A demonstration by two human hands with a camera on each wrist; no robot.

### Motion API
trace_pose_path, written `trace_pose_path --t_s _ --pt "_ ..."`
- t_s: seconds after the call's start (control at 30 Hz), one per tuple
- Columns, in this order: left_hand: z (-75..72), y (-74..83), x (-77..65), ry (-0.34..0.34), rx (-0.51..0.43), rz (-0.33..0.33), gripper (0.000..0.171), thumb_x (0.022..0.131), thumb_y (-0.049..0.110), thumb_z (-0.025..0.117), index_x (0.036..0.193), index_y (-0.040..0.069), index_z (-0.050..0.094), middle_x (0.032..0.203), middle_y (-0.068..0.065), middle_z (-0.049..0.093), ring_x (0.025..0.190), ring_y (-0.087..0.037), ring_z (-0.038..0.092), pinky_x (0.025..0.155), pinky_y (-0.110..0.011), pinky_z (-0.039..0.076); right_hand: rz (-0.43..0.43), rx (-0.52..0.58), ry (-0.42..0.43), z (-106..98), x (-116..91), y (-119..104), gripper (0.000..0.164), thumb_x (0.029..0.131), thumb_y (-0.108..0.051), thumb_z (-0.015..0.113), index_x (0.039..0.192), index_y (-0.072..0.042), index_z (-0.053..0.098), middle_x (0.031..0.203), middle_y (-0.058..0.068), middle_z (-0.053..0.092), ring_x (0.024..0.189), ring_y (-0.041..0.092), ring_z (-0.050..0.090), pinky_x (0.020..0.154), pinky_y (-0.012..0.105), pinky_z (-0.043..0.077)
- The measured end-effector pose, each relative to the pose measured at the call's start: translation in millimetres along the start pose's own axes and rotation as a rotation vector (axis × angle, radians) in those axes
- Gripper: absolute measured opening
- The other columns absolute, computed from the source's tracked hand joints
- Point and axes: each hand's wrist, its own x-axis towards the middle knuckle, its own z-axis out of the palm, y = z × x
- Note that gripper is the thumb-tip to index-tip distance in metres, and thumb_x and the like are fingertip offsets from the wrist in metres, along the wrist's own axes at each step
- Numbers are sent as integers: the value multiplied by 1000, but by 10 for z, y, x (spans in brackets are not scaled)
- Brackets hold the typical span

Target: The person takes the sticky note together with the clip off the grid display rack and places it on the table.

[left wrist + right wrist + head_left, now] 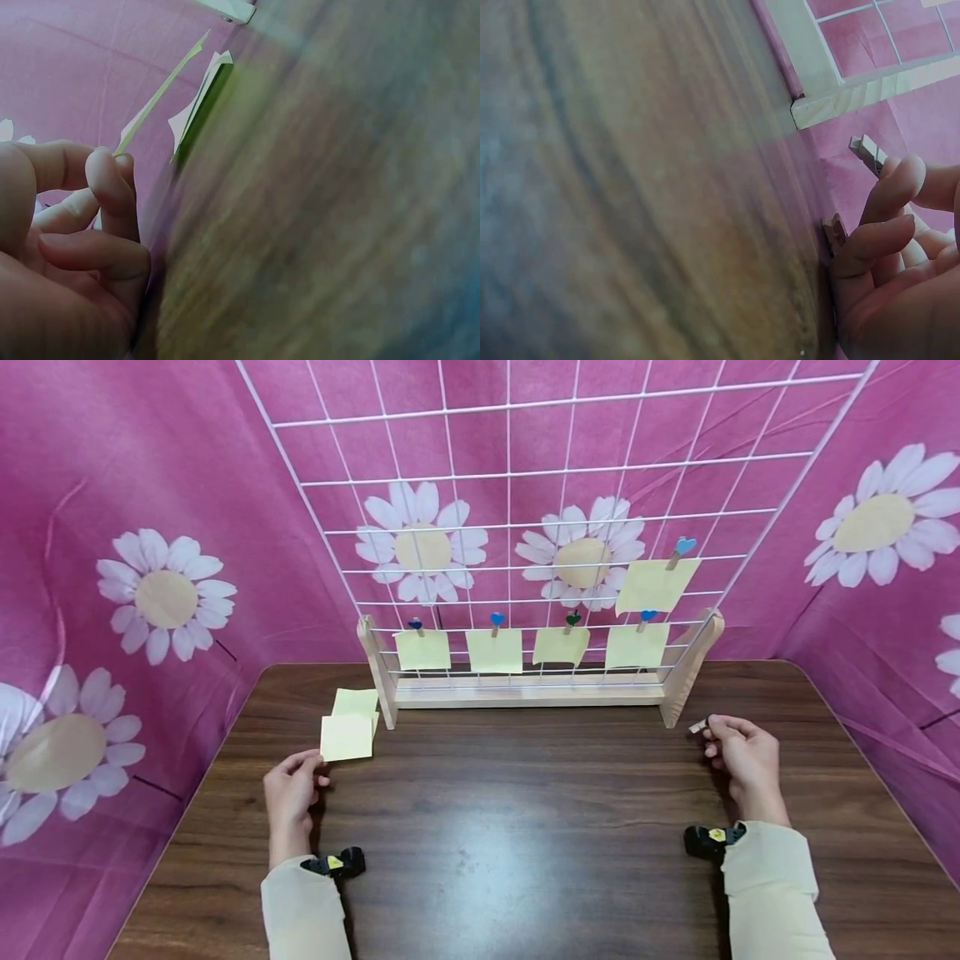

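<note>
In the head view, my left hand [291, 789] pinches a pale yellow sticky note [347, 739] by its near left corner. The left wrist view shows this note [165, 90] edge-on, raised above other notes [201, 105] on the table. Those yellow notes [356, 700] lie partly covered behind it. At the right, my right hand [744, 760] holds a small wooden clothespin [698, 726] between thumb and fingers, its tip pointing out. Beneath the fingers in the right wrist view, a second wooden piece [834, 234] sits at the tabletop, mostly hidden by the hand.
A white wire grid [508, 472] stands in a wooden base [525, 695] at the table's back. Several yellow notes [495, 652] hang on it from heart-topped clothespins [497, 620], one note [656, 587] higher at the right. A flowered pink cloth [300, 568] surrounds the brown table [525, 793].
</note>
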Motion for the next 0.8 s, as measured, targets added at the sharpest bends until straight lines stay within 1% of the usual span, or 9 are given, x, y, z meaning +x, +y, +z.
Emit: trace_pose_path --t_s 0.17,0.37,0.5,0.63,0.8 --pt "-11 -19 16 -18 41 -5 13 98 8 60 104 0 69 73 7 65 53 -5 59 44 -18 38 18 2 -20 -16 20 3 19 102 -14 60 86 -20 67 66 -9 65 49 3 55 42 19 43" --pt "-16 -52 46 -28 52 3 13 98 6 59 101 -1 69 72 6 64 51 -5 56 44 -18 38 49 -27 -53 -17 48 -17 24 103 -13 57 83 -21 69 68 -8 65 51 4 56 42 19 43" --pt "-28 -54 50 -31 53 1 15 99 6 58 104 -5 68 73 6 64 51 -4 55 45 -18 39 72 -49 -77 -20 58 -20 27 103 -11 56 81 -21 68 68 -8 64 52 4 56 42 19 44" --pt "-36 -45 41 -26 61 0 19 99 6 59 108 -8 66 72 6 63 49 -4 52 44 -18 40 74 -64 -94 -30 67 -14 29 103 -10 54 81 -21 68 69 -8 64 53 3 56 43 18 45" --pt "-42 -38 27 -16 66 3 20 98 5 60 109 -10 65 73 7 63 49 -4 50 44 -18 41 69 -81 -101 -33 79 2 28 103 -10 54 81 -21 68 69 -7 65 53 3 57 43 18 45"
